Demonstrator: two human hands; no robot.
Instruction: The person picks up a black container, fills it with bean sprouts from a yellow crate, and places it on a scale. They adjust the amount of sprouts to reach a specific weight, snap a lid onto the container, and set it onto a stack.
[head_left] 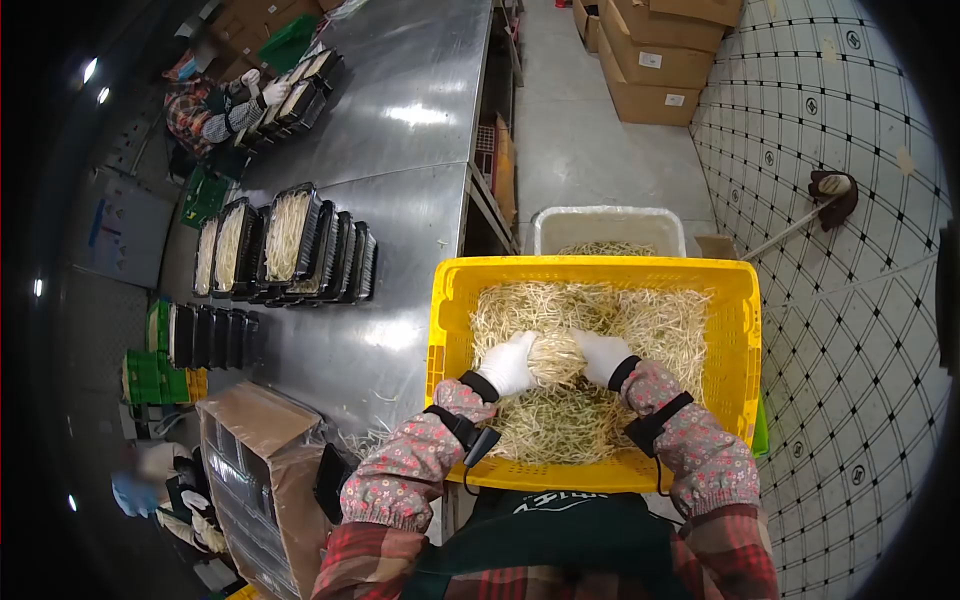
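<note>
At the lower centre of the frame, we have our gloved left hand (508, 364) and gloved right hand (603, 357) curled around a bundle of bean sprouts (556, 358), one at each side. The bundle sits between them, over the looser sprouts (560, 425) in the yellow crate (596, 476). Filled black trays (289, 236) stand on the steel table (385, 255), left of centre.
</note>
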